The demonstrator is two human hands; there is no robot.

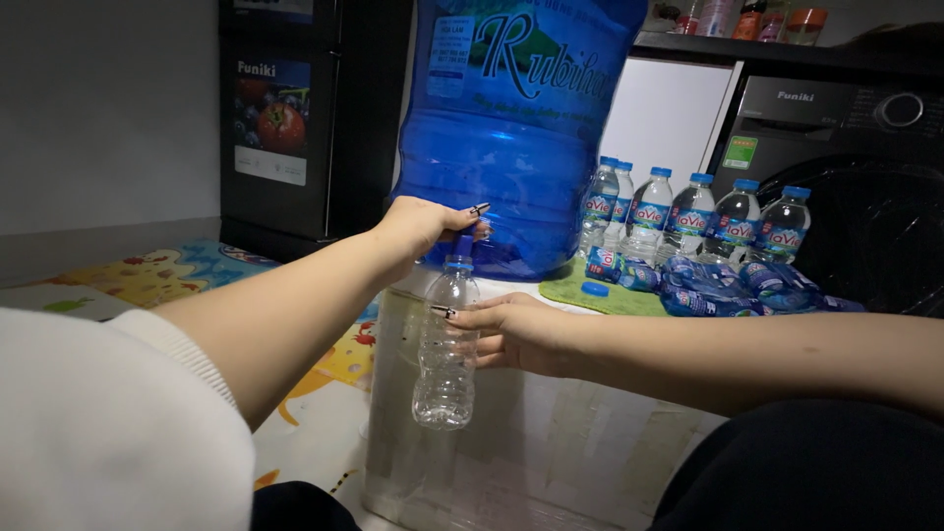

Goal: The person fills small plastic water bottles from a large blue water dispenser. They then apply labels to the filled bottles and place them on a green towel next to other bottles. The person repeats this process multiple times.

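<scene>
Right hand [516,332] wrapped around the side of a small clear plastic bottle [445,369], thumb across the front, remaining fingers hidden behind the plastic; grip closed on the bottle. Bottle held upright in the air, mouth directly beneath the blue tap [461,248] of a big blue water jug [511,128], in front of the pale stand [531,433] carrying the jug. Looks empty or nearly so, ribbed, unlabelled, see-through; water level hard to make out. Left hand [423,224] above, fingers curled over the tap, closed on it; tap mostly covered by the hand, so its position impossible to tell. Jug top cut off by the frame edge. Beyond, on a green mat [590,295], a row of small capped water bottles [688,211] standing upright, more lying in blue wrap [728,290] in front, details blurred. Loose blue cap [594,289] on the mat. Dark fridge [285,118] behind to the left, dark washing machine [846,167] to the right, both partly cropped. Colourful play mat [167,275] on the floor.
</scene>
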